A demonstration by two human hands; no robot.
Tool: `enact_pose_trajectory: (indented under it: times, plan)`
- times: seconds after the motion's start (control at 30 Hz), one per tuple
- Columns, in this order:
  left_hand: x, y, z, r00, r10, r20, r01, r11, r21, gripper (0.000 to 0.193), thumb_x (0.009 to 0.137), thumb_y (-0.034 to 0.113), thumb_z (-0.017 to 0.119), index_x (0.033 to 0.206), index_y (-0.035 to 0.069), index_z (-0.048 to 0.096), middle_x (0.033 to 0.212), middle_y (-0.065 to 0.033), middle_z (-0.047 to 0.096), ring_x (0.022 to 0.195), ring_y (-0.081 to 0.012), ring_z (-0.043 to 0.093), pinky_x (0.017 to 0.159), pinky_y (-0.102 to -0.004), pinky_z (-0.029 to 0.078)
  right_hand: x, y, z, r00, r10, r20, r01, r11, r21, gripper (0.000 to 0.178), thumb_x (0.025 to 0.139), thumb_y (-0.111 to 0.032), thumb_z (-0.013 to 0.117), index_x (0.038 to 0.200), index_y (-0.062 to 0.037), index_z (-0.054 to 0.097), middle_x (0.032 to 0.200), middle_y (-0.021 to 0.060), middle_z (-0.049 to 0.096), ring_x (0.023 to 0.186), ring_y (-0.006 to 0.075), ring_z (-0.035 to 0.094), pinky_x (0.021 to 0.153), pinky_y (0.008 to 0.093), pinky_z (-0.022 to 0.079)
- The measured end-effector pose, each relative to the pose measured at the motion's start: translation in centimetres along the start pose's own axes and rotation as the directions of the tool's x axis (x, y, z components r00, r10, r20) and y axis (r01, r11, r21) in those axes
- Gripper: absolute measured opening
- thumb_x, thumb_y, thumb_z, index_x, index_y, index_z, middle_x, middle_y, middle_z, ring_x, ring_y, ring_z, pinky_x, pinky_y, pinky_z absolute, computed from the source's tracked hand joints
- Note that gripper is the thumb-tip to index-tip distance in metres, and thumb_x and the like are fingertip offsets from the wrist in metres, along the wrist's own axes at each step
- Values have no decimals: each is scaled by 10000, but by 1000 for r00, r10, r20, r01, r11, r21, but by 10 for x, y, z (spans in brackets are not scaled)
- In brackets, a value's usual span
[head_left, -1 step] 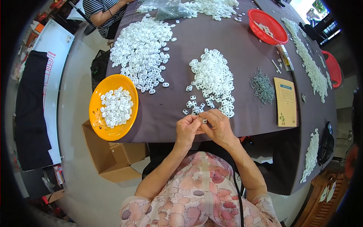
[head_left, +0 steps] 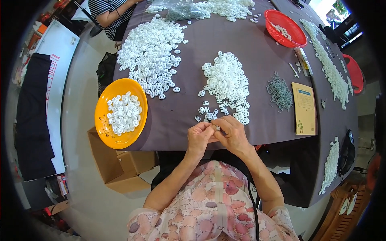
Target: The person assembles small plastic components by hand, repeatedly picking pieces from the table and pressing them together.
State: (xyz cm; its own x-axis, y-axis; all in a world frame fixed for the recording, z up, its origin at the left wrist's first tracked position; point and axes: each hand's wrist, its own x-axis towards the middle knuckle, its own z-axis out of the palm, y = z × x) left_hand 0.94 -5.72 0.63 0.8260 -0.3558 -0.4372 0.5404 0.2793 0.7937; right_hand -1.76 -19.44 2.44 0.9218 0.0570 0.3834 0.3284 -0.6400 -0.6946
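Observation:
My left hand and my right hand meet at the table's near edge, fingertips pinched together. Between them, against my right fingers, shows a small white plastic piece with a dark hole. What my left fingertips grip is hidden. Just beyond my hands lie several loose white two-hole pieces, at the near end of a heap of white pieces. Off to the right is a pile of small grey screw-like pins.
An orange plate of white oval pieces sits at the left edge, below a large heap of white ovals. A tan notebook, a narrow box and a red basket stand right. Another person sits far left.
The small white piece between my fingers has tilted slightly, its hole less plain. My hands otherwise stay in place.

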Motion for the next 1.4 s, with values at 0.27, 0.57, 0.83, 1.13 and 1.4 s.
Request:
enact_pose_trajectory:
  times: [0.27,0.57,0.83,1.13,1.4]
  plan:
    - [-2,2,0,998,-55,15,55,998,-3,148,897,108,532,886,-29,588,801,-117,651,683,-169,661,632,-298,576,0,2,-2,999,13,36,-14,1000,26,210,715,-45,648,915,-7,601,753,108,583,679,288,564,609,367,462]
    - [-6,-8,-4,998,-60,33,61,998,-22,149,912,105,499,863,-17,567,800,-112,649,673,-164,657,611,-287,576,-6,-5,0,998,37,50,-38,999,29,180,722,-39,632,896,-15,592,703,104,555,655,281,558,588,366,453]
    - [-11,-16,-6,999,-49,4,49,995,-89,116,880,71,520,809,-10,564,736,-74,621,609,-123,622,581,-252,560,-14,-3,8,1000,6,31,-6,1000,29,166,720,-48,637,879,-10,613,699,99,578,626,258,570,560,340,452]
    - [-6,-10,-4,991,-108,82,113,991,-68,132,912,97,478,902,-17,543,808,-115,640,702,-186,654,665,-306,563,-12,7,5,998,52,42,-53,998,22,153,727,-56,646,868,-16,603,723,113,587,669,287,583,592,369,468]
    - [-14,-3,-1,989,-130,69,134,990,-51,160,917,128,494,940,-22,545,877,-141,638,750,-190,655,678,-313,557,-17,1,-16,987,154,-52,-142,973,184,228,731,-72,677,938,3,616,811,142,613,734,313,598,659,362,485]
